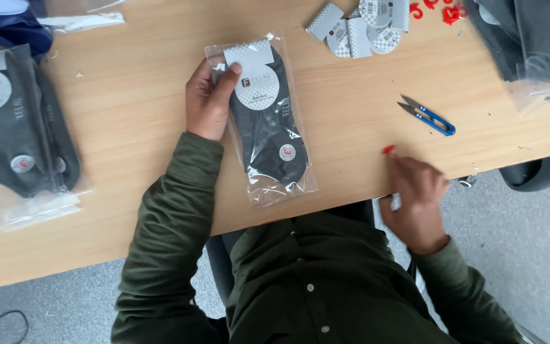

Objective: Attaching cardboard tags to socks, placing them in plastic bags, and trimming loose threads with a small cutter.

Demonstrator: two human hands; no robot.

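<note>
A clear plastic sleeve [263, 121] lies flat on the wooden bench [128, 114], just ahead of the person's chest. Inside it sits a pair of dark low-cut socks [267, 137] with a grey-and-white card header [254, 75] at the top. The packet's long axis runs away from the person toward the far edge, tilted a little so that the card end points up and slightly left and the toe end points down toward the bench's near edge, slightly right.

The left hand [206, 102] holds the packet at its upper left: the thumb presses on top of the card header and the fingers curl along the sleeve's left edge, so this grip is closed on the packet. The right hand [418, 197] rests at the near edge of the bench, well apart from the packet, with its fingertips drawn together on a small red plastic clip [387, 150] (blurred, so how firmly it pinches cannot be told).

Between that hand and the far side lies a pair of blue-handled thread snips [429, 116], blades pointing left. At the far edge sit a heap of grey card headers [361, 25] and a few red hooks [444, 11]. A stack of bagged grey socks [20, 127] lies at the left, and more bagged dark socks [529, 44] at the far right.
</note>
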